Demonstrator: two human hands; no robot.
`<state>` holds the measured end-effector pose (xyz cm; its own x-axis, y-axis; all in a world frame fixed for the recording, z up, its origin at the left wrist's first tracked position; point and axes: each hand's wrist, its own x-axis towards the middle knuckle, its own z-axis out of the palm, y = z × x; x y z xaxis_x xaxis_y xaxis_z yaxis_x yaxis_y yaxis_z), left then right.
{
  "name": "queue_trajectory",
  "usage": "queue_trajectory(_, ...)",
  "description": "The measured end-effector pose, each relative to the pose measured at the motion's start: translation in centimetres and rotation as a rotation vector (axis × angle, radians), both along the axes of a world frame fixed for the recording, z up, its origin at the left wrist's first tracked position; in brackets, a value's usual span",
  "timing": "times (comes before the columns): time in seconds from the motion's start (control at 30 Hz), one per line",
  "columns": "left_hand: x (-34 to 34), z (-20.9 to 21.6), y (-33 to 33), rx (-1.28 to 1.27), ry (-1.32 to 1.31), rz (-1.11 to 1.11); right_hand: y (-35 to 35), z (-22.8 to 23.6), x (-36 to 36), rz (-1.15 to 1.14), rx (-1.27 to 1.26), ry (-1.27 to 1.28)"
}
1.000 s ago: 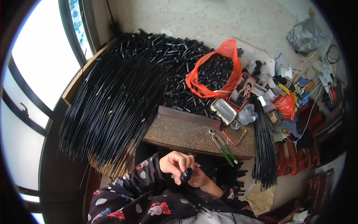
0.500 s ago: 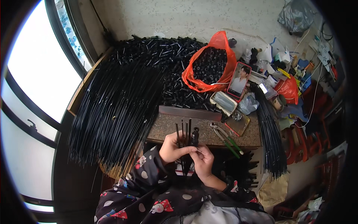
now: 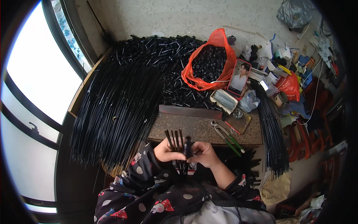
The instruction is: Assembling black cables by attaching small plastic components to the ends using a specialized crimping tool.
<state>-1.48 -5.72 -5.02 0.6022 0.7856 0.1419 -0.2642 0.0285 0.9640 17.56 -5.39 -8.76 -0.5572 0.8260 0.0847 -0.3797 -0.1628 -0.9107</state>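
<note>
My left hand (image 3: 166, 151) is closed around several thin black rods (image 3: 173, 137) that stand upright in front of my body. Beside them is a black tubular fitting (image 3: 188, 145), also upright, its round end on top. The left thumb reaches across to the fitting's lower part. My right hand (image 3: 206, 155) pinches the fitting from the right, thumb below and fingers curled. Whether a smaller piece sits between the right fingertips is hidden.
Long black rods (image 3: 112, 115) lie left, behind them a heap of black tubes (image 3: 156, 50). A wooden strip (image 3: 190, 111) edges the heap. Also there: red bag (image 3: 192, 80) of black parts, phone (image 3: 238, 78), pin box (image 3: 223, 100), green-handled pincers (image 3: 228, 137), right-hand rod bundle (image 3: 270, 130).
Both hands and the rods have shifted slightly down, the left hand also leftward. My right hand has turned and risen alongside the fitting; the thin shiny piece at its fingertips no longer shows.
</note>
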Motion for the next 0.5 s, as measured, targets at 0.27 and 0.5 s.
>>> queue_trajectory(0.27,1.9,-1.7,-1.2,0.386,0.406,0.437,-1.4,0.3,-1.3,-0.652,0.396,-0.403)
queue_trajectory(0.5,3.1,-2.5,-1.2,0.27,0.193,0.492,-1.6,-0.1,-2.1,-0.537,0.223,-0.234)
